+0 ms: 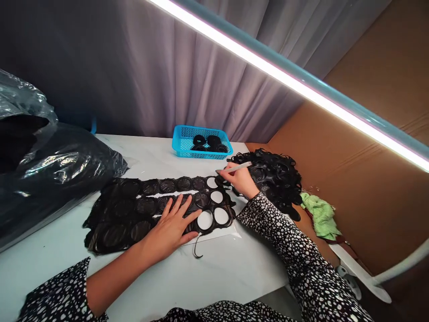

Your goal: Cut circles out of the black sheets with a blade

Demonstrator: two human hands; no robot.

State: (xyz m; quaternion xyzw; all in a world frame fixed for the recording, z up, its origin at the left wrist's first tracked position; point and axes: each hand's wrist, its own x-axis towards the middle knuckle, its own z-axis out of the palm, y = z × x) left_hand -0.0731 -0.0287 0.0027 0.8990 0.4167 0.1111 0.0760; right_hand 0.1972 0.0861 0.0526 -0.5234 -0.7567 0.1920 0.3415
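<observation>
A thin black sheet point(124, 207) marked with rows of rings lies across the table. Toward its right end, several circles are open and show white beneath. My left hand point(174, 223) rests flat on it, fingers spread. A slim white pen-shaped tool point(239, 167) with a dark tip is pinched in my right hand point(241, 180), near the sheet's upper right corner; I cannot make out its exact kind. To the right of that hand is a heap of black ring-holed scraps point(276, 172). A thin curved black strip point(197, 250) lies below my left thumb.
Behind the sheet stands a blue basket point(186, 154) holding several black round pieces. A large black plastic bag point(63, 167) bulges at the left. A green cloth point(321, 215) lies at the right, by a brown panel point(365, 188). A bright tube light point(268, 66) crosses overhead.
</observation>
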